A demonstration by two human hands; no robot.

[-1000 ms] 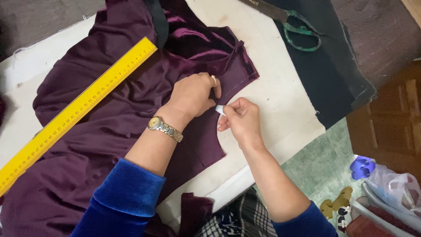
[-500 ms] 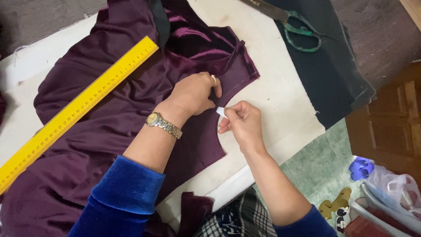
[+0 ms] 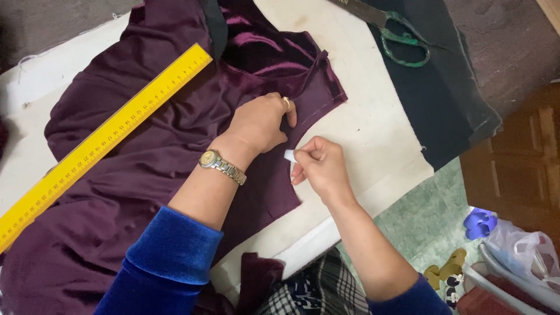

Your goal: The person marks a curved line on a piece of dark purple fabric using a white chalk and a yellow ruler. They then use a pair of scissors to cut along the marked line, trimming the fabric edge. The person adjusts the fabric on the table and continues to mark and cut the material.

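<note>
A white table (image 3: 373, 134) holds a purple cloth (image 3: 134, 175) with a yellow ruler (image 3: 99, 146) on it. The left hand (image 3: 259, 122) presses flat on the cloth. Just beside it, the right hand (image 3: 321, 166) pinches a small white chalk (image 3: 289, 155) at the cloth's curved edge. Marking works best with the cloth kept smooth and still.

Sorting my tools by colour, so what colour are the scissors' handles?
Green, on the scissors lying on the black cloth; seen in the head view.
</note>
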